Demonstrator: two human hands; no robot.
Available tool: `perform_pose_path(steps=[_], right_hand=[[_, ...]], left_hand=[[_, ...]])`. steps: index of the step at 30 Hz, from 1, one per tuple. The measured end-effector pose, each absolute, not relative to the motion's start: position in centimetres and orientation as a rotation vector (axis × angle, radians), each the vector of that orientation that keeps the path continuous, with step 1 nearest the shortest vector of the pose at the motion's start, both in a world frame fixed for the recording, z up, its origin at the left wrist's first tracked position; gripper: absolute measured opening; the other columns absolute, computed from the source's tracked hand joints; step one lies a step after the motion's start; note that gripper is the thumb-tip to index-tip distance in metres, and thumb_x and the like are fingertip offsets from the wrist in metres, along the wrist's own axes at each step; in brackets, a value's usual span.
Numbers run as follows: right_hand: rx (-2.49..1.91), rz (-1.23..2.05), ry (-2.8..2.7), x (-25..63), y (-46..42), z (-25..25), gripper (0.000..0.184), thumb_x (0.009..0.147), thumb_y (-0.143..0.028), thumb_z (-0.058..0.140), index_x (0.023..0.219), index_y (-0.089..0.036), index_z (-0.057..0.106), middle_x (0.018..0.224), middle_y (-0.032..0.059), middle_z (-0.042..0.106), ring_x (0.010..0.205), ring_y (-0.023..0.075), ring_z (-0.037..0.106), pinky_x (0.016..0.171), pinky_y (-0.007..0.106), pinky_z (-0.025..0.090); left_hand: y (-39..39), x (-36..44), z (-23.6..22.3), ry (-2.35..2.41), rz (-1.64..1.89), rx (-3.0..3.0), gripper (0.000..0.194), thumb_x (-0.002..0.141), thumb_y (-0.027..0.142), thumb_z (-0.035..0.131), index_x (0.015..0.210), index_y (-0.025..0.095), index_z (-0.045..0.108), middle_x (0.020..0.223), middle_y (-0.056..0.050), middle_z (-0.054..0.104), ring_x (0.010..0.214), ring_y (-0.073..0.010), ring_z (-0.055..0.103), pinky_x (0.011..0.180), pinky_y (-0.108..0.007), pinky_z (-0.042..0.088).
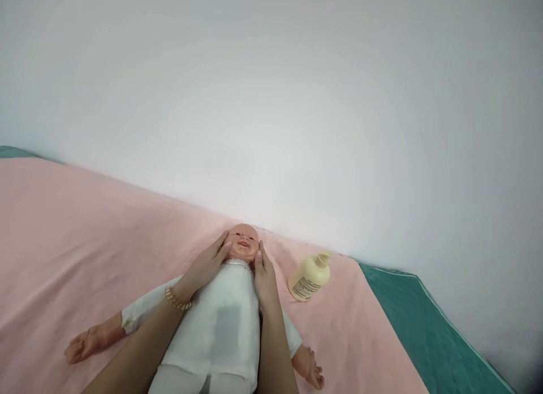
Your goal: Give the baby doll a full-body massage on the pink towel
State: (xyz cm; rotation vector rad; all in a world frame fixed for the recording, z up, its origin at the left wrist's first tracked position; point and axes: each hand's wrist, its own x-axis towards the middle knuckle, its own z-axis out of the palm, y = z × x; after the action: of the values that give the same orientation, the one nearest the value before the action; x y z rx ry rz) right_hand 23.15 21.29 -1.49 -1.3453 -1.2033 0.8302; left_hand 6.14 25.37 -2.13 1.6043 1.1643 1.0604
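A baby doll (pixel 244 244) in a white long-sleeved top lies on its back with its arms spread out. My left hand (pixel 211 264) cups one side of the doll's head, its thumb on the cheek and its fingers stretched along the side. On the other side of the head, my right hand (pixel 265 269) rests the same way, fingers pointing up past the cheek. The head is held between both palms. Under the cloth of the top, a darker rectangular patch shows on the doll's belly. My forearms lie over the doll's sleeves and partly hide them.
A pale yellow pump bottle (pixel 308 278) with printed text stands to the right of the doll. Beneath everything is a pink cloth (pixel 119 230), over a green pad (pixel 416 309) that shows at the right. A plain white wall (pixel 271 100) rises behind.
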Motion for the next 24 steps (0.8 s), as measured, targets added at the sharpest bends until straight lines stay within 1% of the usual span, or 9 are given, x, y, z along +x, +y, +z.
perform_pose_path(steps=[3, 5, 7, 10, 12, 14, 18, 22, 24], right_hand=[[-1.360, 0.869, -1.200, 22.8, 21.1, -1.1, 0.075, 0.086, -0.062, 0.055, 0.147, -0.022, 0.037, 0.146, 0.0057, 0.046, 0.135, 0.0238, 0.043, 0.112, 0.038, 0.034], [-1.346, 0.894, -1.207, 22.7, 21.0, -1.1, 0.081, 0.085, -0.060, 0.059, 0.150, -0.021, 0.031, 0.146, 0.0067, 0.046, 0.134, 0.0235, 0.046, 0.109, 0.037, 0.037], [-1.344, 0.901, -1.207, 22.7, 21.1, -1.3, 0.087, 0.082, -0.058, 0.063, 0.151, -0.019, 0.028, 0.144, 0.0083, 0.048, 0.131, 0.0237, 0.049, 0.106, 0.036, 0.041], [-1.378, 0.880, -1.200, 22.7, 21.5, -1.8, 0.089, 0.078, -0.055, 0.068, 0.150, -0.020, 0.030, 0.141, 0.0089, 0.052, 0.125, 0.0249, 0.055, 0.102, 0.037, 0.045], [-1.390, 0.859, -1.201, 22.6, 21.6, -1.9, 0.089, 0.077, -0.054, 0.070, 0.150, -0.021, 0.031, 0.140, 0.0087, 0.053, 0.124, 0.0251, 0.055, 0.101, 0.037, 0.046], [-1.394, 0.846, -1.199, 22.5, 21.6, -1.9, 0.088, 0.077, -0.053, 0.070, 0.150, -0.021, 0.032, 0.139, 0.0082, 0.054, 0.125, 0.0250, 0.054, 0.101, 0.037, 0.046], [-1.410, 0.833, -1.197, 22.5, 21.5, -1.7, 0.082, 0.080, -0.053, 0.068, 0.149, -0.022, 0.035, 0.140, 0.0073, 0.054, 0.127, 0.0255, 0.053, 0.104, 0.037, 0.043], [-1.396, 0.837, -1.225, 22.7, 21.4, -1.7, 0.080, 0.085, -0.058, 0.059, 0.150, -0.020, 0.032, 0.145, 0.0073, 0.047, 0.133, 0.0240, 0.046, 0.109, 0.037, 0.038], [-1.374, 0.828, -1.232, 22.8, 21.3, -1.6, 0.077, 0.087, -0.059, 0.055, 0.149, -0.019, 0.033, 0.148, 0.0065, 0.044, 0.136, 0.0229, 0.042, 0.111, 0.035, 0.035]], left_hand=[[25.1, 6.1, -1.7, 1.185, 1.041, 1.589, 0.075, 0.090, 0.063, 0.038, 0.151, 0.019, 0.032, 0.152, -0.008, 0.038, 0.141, -0.0276, 0.033, 0.116, -0.039, 0.024], [25.0, 6.2, -1.6, 1.191, 1.037, 1.559, 0.080, 0.087, 0.062, 0.048, 0.152, 0.021, 0.030, 0.150, -0.010, 0.042, 0.138, -0.0302, 0.038, 0.114, -0.042, 0.028], [25.0, 6.3, -1.5, 1.177, 1.055, 1.514, 0.086, 0.080, 0.060, 0.060, 0.151, 0.022, 0.031, 0.146, -0.011, 0.047, 0.134, -0.0321, 0.044, 0.109, -0.041, 0.035], [24.9, 6.5, -1.4, 1.148, 1.086, 1.480, 0.088, 0.072, 0.056, 0.070, 0.147, 0.024, 0.039, 0.140, -0.011, 0.055, 0.126, -0.0327, 0.053, 0.100, -0.038, 0.045], [24.8, 6.6, -1.2, 1.148, 1.097, 1.488, 0.083, 0.072, 0.055, 0.070, 0.144, 0.025, 0.043, 0.137, -0.010, 0.058, 0.123, -0.0322, 0.056, 0.097, -0.037, 0.047], [24.7, 6.7, -1.0, 1.148, 1.090, 1.504, 0.079, 0.074, 0.055, 0.068, 0.143, 0.026, 0.044, 0.138, -0.009, 0.057, 0.124, -0.0317, 0.055, 0.098, -0.037, 0.047], [24.6, 6.6, -1.0, 1.190, 1.062, 1.530, 0.078, 0.078, 0.054, 0.064, 0.146, 0.026, 0.040, 0.142, -0.008, 0.053, 0.129, -0.0320, 0.050, 0.103, -0.039, 0.043], [24.8, 6.3, -1.4, 1.201, 1.057, 1.565, 0.076, 0.084, 0.054, 0.056, 0.150, 0.023, 0.034, 0.147, -0.008, 0.047, 0.135, -0.0325, 0.043, 0.110, -0.042, 0.035], [24.8, 6.2, -1.5, 1.204, 1.046, 1.580, 0.075, 0.086, 0.056, 0.051, 0.151, 0.022, 0.032, 0.150, -0.008, 0.042, 0.138, -0.0323, 0.039, 0.112, -0.043, 0.031]])
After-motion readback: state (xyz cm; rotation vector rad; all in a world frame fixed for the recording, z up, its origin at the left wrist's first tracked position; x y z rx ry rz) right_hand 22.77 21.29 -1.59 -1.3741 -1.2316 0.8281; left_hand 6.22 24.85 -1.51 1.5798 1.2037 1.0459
